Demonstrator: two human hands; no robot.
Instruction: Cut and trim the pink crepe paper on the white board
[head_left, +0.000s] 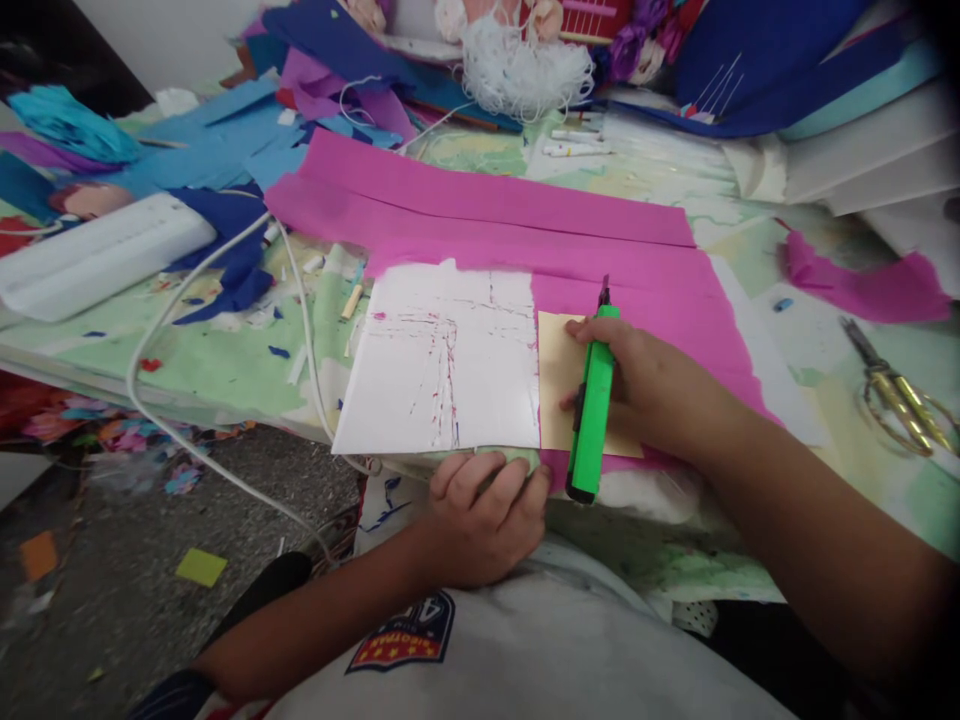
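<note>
In the head view we see the right hand (637, 378) closed round a green cutter (592, 415), its blade (604, 290) pointing away from the body. We find the cutter above a yellow card (555, 375), which lies on pink paper (630, 268) just beside the right edge of a white board (487, 375). That board is scored with dark and reddish lines, and it partly overlaps the pink paper. The left hand (489, 515) sits at the table's (202, 370) near edge, below the board, its fingers curled and close together — we cannot tell whether they grip anything. To the right we see scissors (892, 390) near a pink scrap (862, 280); on the left, a white cable (150, 340) loops over the edge.
</note>
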